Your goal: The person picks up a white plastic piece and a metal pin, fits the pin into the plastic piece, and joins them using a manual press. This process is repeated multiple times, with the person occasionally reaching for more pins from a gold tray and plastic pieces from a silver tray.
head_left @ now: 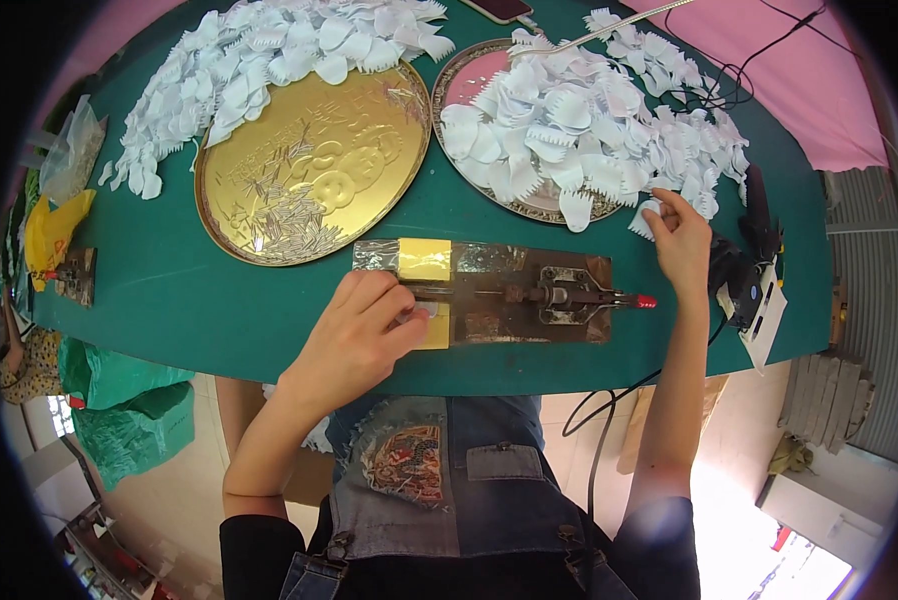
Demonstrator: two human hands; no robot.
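Between the thumb and fingers of my right hand (684,240) is a small white toothed piece (643,221), flat and rounded at one end, at the near edge of a heap of like pieces (559,120). My left hand (359,330) is curled over the left end of a hand-worked metal jig (489,262), by a yellow patch (424,258). Its fingers are pressed together, and they hide what they hold. The jig lies flat before me, with a clamp-like slide (559,295) and a red-tipped rod (645,301) pointing right.
A gold round tray (369,190) carries scattered thin metal pins (289,225). White pieces (259,60) are piled behind it. The right heap covers most of a patterned tray (449,90). A black device (739,280) with cables stands at the right edge of the green table (189,320).
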